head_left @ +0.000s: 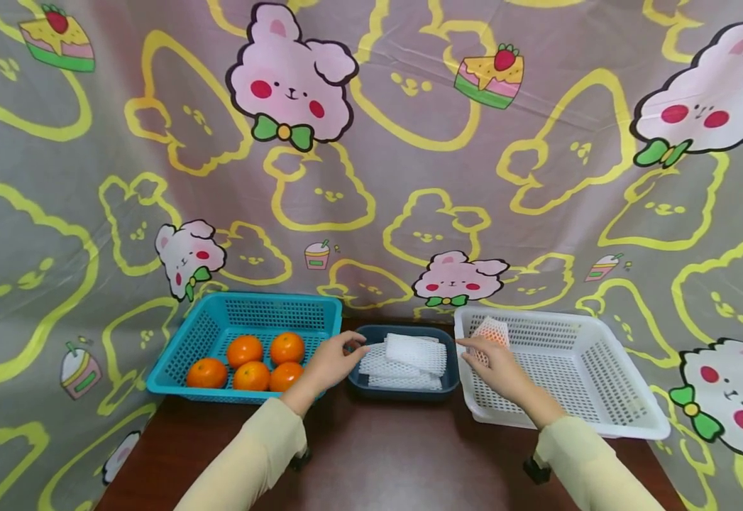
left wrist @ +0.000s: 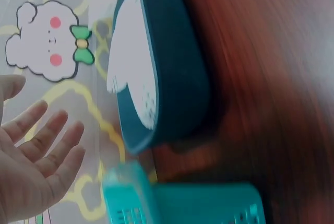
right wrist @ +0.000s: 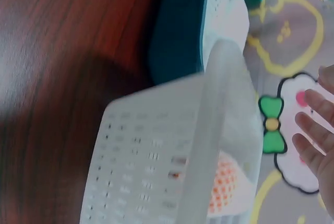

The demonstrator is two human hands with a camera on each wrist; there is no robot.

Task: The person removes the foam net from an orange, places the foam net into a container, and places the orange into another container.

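My left hand (head_left: 333,362) is above the right edge of the teal basket (head_left: 182,348), close to the dark blue tray (head_left: 403,392). Its fingers are spread and loosely bent in the left wrist view, holding nothing. Several oranges (head_left: 251,376) lie in the teal basket. White foam net sleeves (head_left: 416,355) are stacked in the tray. Over the left side of the white basket (head_left: 626,426) hovers my right hand (head_left: 495,367), fingers relaxed and nothing in them. Beneath it, partly hidden, an orange in a foam net (head_left: 492,332) rests in the white basket's back left corner.
All the containers stand in a row on a dark reddish-brown table (head_left: 384,454). Behind them hangs a grey curtain (head_left: 371,234) printed with cartoon rabbits, reaching down to the table's back edge.
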